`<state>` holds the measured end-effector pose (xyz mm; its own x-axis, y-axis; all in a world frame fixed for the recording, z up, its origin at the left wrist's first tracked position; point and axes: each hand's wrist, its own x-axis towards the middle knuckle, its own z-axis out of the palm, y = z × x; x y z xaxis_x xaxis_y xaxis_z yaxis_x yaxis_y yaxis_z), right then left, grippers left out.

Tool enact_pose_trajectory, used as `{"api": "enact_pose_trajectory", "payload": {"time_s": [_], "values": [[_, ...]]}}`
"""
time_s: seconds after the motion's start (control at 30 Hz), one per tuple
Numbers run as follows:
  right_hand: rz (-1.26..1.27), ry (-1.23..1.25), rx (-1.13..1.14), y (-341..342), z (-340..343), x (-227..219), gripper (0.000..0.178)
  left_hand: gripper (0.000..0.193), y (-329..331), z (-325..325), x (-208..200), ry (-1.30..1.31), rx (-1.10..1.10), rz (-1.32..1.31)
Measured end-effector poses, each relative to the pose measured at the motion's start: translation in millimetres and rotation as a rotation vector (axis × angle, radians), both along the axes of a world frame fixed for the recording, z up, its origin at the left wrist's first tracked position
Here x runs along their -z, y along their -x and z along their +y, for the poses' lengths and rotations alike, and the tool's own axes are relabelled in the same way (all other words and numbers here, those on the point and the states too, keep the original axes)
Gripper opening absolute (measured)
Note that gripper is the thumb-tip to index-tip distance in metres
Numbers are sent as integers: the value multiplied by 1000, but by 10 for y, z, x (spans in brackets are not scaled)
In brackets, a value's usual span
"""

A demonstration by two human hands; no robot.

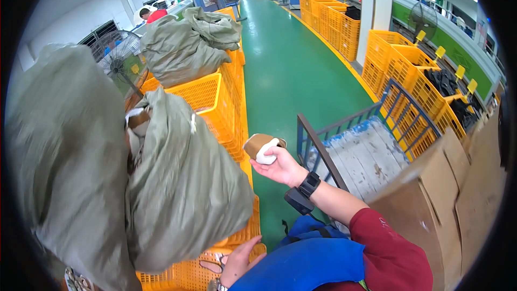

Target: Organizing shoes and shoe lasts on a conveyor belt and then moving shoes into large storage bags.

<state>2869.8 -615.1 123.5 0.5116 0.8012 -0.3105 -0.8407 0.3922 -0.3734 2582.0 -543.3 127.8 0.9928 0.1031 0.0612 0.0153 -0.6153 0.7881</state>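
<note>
My right hand is raised over the aisle, its thumb and fingers closed around a brown and white curved piece. The piece has a brown outer face and a white padded-looking part; its exact kind does not show. Low in the view, my left hand has its fingers stretched out and apart, with nothing seen in them. It is beside an orange plastic crate in which a few flat, looped pieces lie. Large grey-green sacks bulge just left of it, one partly open with brown and white pieces showing.
A blue-railed cart with a worn wooden deck stands to my right, beside cardboard sheets. Orange crates line the left; more crates run along the right. A floor fan stands behind the sacks. Someone in red is farther back.
</note>
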Motion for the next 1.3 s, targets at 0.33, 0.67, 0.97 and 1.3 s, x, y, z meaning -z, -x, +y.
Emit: {"api": "enact_pose_trajectory", "payload": {"time_s": [0.33,0.67,0.97,1.3], "values": [[-32,255,-282,-2906,1823,90,51,49,-2192,948,567,769,-337,195],[-130,359,-468,-5411,3206,-132,48,49,-4628,2101,143,668,-397,194],[-998,381,-470,-7420,3828,-84,37,49,-6570,3567,-41,523,-362,266],[-1558,968,-35,-9835,3375,-405,42,41,-9929,5339,-393,-251,82,58]]}}
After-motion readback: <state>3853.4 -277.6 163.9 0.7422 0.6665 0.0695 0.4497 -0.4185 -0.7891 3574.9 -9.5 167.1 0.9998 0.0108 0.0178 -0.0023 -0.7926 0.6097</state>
